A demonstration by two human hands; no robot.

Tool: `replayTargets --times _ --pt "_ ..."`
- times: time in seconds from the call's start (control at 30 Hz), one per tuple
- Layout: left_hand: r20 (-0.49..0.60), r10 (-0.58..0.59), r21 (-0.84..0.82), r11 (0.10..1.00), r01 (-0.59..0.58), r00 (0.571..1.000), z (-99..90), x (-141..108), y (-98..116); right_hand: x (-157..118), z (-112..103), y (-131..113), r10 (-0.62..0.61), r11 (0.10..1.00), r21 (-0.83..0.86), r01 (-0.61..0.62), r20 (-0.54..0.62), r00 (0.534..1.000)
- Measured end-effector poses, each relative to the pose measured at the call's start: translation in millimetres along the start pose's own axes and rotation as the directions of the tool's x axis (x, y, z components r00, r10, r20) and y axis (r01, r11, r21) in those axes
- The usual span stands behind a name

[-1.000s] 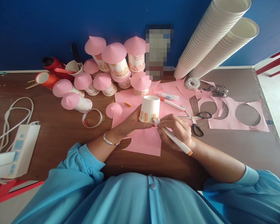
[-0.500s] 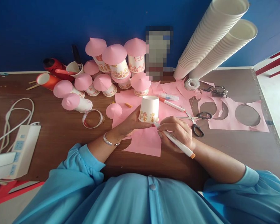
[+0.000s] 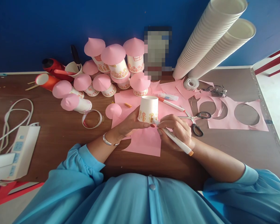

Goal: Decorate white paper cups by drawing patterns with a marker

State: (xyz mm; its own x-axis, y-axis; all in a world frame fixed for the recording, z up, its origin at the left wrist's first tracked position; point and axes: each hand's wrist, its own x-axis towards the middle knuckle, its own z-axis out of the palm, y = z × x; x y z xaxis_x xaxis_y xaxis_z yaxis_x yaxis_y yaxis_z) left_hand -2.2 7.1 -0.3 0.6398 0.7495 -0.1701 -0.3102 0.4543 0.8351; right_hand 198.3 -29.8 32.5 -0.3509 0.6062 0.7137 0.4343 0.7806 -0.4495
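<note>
Held upside down in my left hand (image 3: 130, 123) is a white paper cup (image 3: 148, 107) with orange and yellow flowers drawn around its lower edge. My thumb lies along the underside, and the other fingers are mostly behind the cup. My right hand (image 3: 178, 132) is closed on a white felt-tip marker (image 3: 177, 141) with an orange end. Its tip is at the cup's lower right edge, beside the flowers. Pink paper (image 3: 147, 143) lies beneath both hands. An orange marker cap (image 3: 128, 105) and a small pink paper cone (image 3: 113, 111) lie left of the cup.
Several cups with pink cone roofs (image 3: 113, 54) stand by the blue wall. Scissors (image 3: 193, 118), a red-tipped marker (image 3: 171, 104), a glue stick (image 3: 168, 97) and clear tape (image 3: 191, 83) lie right. Tall cup stacks (image 3: 207, 37) stand behind. A power strip (image 3: 25, 149) is at left.
The cup has turned a little in my left hand, shifting the flowers along its face. My right hand and the marker have moved slightly, the tip staying near the cup's edge.
</note>
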Motion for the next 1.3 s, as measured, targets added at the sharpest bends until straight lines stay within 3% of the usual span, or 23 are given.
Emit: replayTargets --times 0.67,0.9,1.3 --pt "0.015 0.007 -0.008 1.0 -0.007 1.0 -1.6 0 0 0 0 -2 0.051 0.997 -0.06 -0.053 -0.039 0.998" --pt "-0.026 -0.006 -0.006 1.0 0.006 1.0 -3.0 0 -2 2 -1 -1 -0.033 0.999 0.042 0.035 -0.046 0.998" --pt "-0.004 0.052 -0.005 0.999 -0.052 0.999 -8.1 1 -8 -1 0 -1 -0.039 0.998 0.053 0.04 -0.02 0.999"
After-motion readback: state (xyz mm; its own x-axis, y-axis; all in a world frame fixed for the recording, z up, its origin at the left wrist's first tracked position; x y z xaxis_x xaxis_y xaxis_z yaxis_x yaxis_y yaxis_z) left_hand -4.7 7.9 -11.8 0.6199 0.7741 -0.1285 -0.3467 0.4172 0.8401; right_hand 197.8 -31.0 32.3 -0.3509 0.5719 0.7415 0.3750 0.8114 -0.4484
